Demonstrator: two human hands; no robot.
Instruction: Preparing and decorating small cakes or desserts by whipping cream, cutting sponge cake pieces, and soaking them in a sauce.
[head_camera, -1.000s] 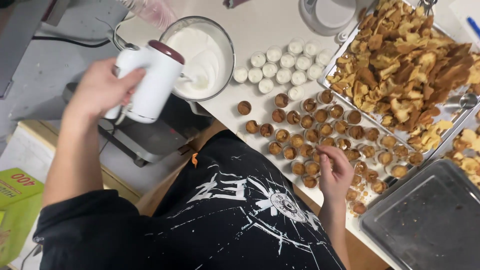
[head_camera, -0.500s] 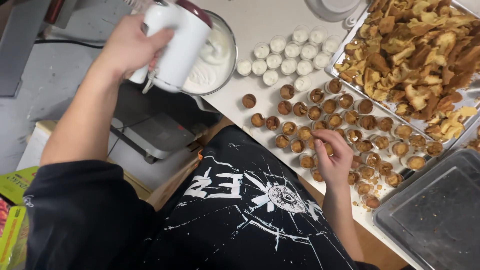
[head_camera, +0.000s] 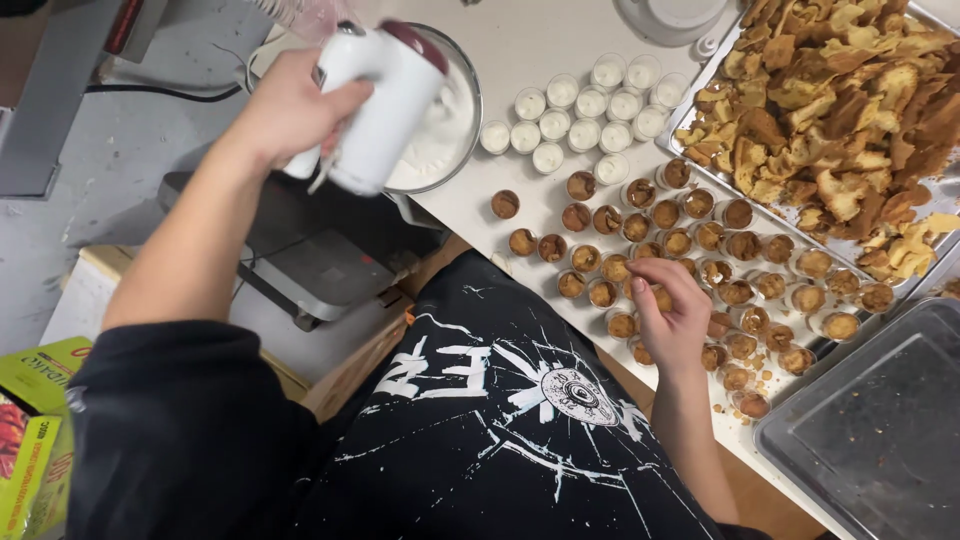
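White hand mixer (head_camera: 385, 105) gripped by left hand (head_camera: 290, 110) (fingers wrapped); right hand (head_camera: 672, 318) fingers curled on brown cups (head_camera: 700, 255).

The mixing bowl (head_camera: 455, 120) sits at the counter's (head_camera: 520, 30) left edge, the hand mixer (head_camera: 385, 105) over it. Right of the bowl stand cream-filled cups (head_camera: 585, 120); nearer the front edge, cake-filled cups (head_camera: 700, 270). The tray of cake scraps (head_camera: 840, 110) lies right, the lidded container (head_camera: 880, 430) at the front right corner.
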